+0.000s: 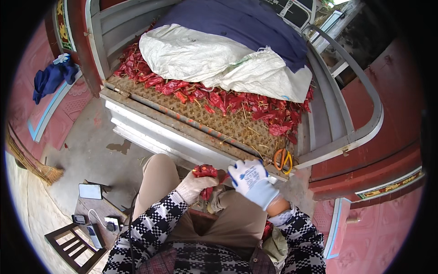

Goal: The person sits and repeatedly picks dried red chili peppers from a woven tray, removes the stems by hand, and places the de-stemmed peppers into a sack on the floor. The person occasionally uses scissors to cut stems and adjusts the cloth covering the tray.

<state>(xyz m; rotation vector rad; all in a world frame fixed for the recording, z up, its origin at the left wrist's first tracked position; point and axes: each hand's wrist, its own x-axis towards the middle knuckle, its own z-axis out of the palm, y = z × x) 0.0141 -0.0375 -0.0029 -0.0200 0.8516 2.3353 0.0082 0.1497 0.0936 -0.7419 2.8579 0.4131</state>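
My left hand (190, 186), in a cream knit glove, is closed around a small bunch of dried red chili peppers (205, 171). Some of them stick out above the fingers and one hangs below. Beside it, my right hand (251, 177), in a white and blue coated glove, has its fingers bent in a pinch at the end of a red chili on the bunch's right side. The fingertips are partly hidden. Ahead of both hands, a heap of dried red chilies (223, 101) lies on the patterned vehicle bed (182, 108).
A white woven sack (196, 55) and a dark blue cloth (228, 20) cover the heap. Orange and yellow-handled scissors (283, 160) rest at the bed's right edge. Metal side rails (340, 91) flank it. At lower left are a wooden stool (75, 246), a phone (90, 191) and a broom (45, 173).
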